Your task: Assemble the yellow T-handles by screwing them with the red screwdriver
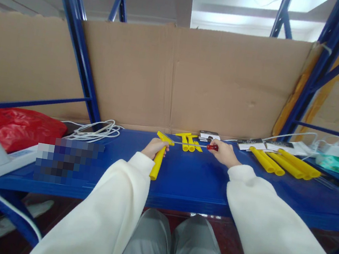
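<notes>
My left hand is closed around a yellow T-shaped tool with a tubular handle, tilted over the blue shelf. In my right hand is a screwdriver with a red handle. Its long thin shaft points left, and the tip reaches the head of the yellow tool; the exact contact is too small to make out. Behind the shaft, between my hands, several more yellow T-shaped tools lie on the shelf.
On the right are several yellow tubes beside black-and-white packets; another packet is against the cardboard wall. Leftward lie a red plastic bag, coiled white cable and a white power strip. Blue posts frame the shelf.
</notes>
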### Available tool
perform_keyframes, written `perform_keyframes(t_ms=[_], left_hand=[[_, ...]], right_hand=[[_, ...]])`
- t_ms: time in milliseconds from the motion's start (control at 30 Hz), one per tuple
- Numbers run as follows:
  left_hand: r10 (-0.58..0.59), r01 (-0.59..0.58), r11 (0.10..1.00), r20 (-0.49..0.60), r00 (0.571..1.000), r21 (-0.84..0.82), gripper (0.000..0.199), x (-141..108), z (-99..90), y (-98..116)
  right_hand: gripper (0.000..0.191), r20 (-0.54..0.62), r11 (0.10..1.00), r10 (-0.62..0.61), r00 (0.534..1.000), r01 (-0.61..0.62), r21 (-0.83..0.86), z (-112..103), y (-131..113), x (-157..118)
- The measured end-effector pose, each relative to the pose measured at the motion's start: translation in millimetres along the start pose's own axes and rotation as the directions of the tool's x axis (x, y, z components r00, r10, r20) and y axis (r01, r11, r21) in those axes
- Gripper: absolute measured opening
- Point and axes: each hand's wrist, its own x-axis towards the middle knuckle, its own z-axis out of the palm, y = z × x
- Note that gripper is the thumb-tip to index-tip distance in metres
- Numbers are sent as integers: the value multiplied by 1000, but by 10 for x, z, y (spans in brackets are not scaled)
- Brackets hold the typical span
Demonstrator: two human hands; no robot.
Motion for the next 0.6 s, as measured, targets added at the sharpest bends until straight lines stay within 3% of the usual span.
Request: perform_keyframes(t_ms=[367,600], left_hand=[[133,-125,961,-20,991,245,24,-36,37,-3],[182,-169,928,-9,983,332,37,-17,35,-10]], right_hand=[[6,28,1000,14,1000,-14,0,-39,-54,-22],[7,30,999,26,999,-25,-35,-59,-87,-29]])
